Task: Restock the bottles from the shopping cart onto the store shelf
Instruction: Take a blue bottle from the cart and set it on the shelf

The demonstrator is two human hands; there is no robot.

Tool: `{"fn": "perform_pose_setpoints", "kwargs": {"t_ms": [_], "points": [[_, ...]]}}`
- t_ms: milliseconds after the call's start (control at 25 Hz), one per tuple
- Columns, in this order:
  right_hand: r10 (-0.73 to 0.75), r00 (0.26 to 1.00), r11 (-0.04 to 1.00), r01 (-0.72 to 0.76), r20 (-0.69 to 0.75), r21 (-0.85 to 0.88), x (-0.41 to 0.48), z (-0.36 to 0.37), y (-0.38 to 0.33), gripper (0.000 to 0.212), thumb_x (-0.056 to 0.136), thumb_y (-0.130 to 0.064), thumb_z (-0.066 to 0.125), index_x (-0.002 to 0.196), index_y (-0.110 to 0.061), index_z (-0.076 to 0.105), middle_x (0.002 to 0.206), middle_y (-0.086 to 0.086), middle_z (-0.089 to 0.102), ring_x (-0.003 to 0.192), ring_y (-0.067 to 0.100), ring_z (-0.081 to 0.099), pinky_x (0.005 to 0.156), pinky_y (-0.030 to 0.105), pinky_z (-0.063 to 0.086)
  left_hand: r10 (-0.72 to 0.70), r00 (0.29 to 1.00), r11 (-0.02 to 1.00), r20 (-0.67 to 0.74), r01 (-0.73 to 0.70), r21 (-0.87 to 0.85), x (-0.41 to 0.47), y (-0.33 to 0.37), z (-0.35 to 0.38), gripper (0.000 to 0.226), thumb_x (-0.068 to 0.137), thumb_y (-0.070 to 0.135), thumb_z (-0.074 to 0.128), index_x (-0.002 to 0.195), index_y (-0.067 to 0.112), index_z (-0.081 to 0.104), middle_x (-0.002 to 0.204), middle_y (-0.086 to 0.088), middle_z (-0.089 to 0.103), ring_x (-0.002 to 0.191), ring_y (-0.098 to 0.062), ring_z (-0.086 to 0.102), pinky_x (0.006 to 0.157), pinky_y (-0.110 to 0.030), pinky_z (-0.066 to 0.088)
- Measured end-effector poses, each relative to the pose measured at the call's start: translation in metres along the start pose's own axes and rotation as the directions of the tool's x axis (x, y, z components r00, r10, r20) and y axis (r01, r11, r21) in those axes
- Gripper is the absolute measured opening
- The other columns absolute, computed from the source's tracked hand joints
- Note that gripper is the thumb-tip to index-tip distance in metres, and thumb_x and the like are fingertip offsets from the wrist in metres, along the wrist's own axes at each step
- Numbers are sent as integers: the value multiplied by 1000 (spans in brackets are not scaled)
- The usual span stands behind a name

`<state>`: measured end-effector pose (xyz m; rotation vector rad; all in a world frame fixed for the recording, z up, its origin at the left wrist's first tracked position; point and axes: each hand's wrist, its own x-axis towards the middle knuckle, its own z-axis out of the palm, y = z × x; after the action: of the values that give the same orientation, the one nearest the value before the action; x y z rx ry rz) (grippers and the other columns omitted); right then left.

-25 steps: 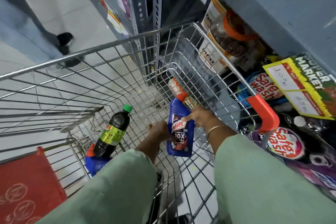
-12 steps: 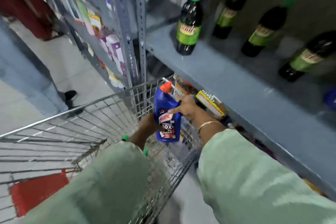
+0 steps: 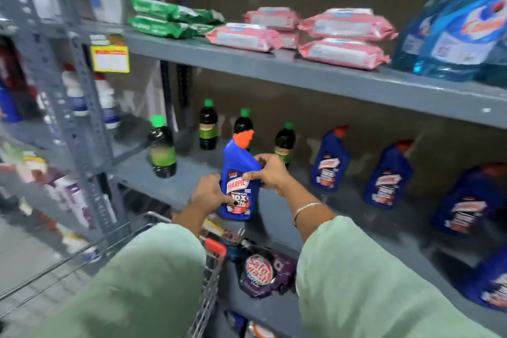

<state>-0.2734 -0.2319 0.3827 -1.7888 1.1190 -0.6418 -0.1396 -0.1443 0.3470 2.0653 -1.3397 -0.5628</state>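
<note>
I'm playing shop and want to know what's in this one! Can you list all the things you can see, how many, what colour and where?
held Harpic bottle: one, blue with orange cap, in both hands before the middle shelf
blue bottles: at least four, blue with red caps, middle shelf, right
dark bottles: four, dark with green caps, middle shelf, left
pink packs: about five, pink, upper shelf
green packs: two, green, upper shelf, left
blue refill bags: count unclear, blue, upper shelf, right
purple pouch: one, purple, lower shelf
shopping cart: one, grey wire with a red corner, bottom left
left hand: low on the bottle
right hand: high on the bottle
</note>
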Motion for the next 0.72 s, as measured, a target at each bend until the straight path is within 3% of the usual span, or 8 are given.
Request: {"fn": "perform_pose_setpoints", "kwargs": {"t_ms": [80, 200, 360, 560, 720], "points": [[-4, 996, 999, 0, -88, -47, -10, -38, 19, 31, 58, -4, 82, 84, -7, 65, 84, 11, 62, 80, 21, 57, 72, 38, 51, 57, 998, 998, 26, -56, -14, 6, 30, 35, 52, 61, 14, 82, 108, 3, 62, 112, -18, 69, 101, -32, 64, 84, -36, 48], [21, 982, 990, -46, -186, -133, -23, -88, 56, 37, 57, -8, 83, 88, -5, 63, 91, 16, 66, 86, 27, 62, 85, 45, 51, 84, 994, 993, 68, -78, -90, 10, 63, 95, 56, 57, 17, 84, 107, 5, 61, 111, -18, 69, 100, -32, 64, 87, -42, 52], [63, 959, 988, -99, -275, -119, -27, -131, 98, 68, 60, -7, 82, 122, -2, 56, 126, 18, 61, 117, 32, 56, 103, 46, 44, 97, 994, 993, 59, -93, -73, 10, 100, 145, 48, 62, 19, 80, 100, 3, 55, 111, -19, 66, 104, -35, 60, 83, -43, 49], [86, 958, 995, -94, -273, -15, -18, -140, 115, 69, 62, -5, 79, 126, -10, 53, 130, 15, 58, 118, 31, 56, 104, 48, 44, 109, 994, 992, 25, -107, -67, 19, 108, 161, 46, 65, 19, 79, 101, 4, 54, 111, -17, 65, 103, -34, 61, 78, -40, 48], [90, 965, 996, -91, -245, 7, -23, -141, 111, 67, 63, -1, 77, 126, -7, 53, 128, 18, 59, 116, 33, 57, 102, 50, 45, 137, 989, 988, 61, -132, -76, 22, 99, 163, 51, 65, 20, 79, 106, 4, 52, 115, -17, 63, 106, -34, 59, 85, -43, 50]]}}
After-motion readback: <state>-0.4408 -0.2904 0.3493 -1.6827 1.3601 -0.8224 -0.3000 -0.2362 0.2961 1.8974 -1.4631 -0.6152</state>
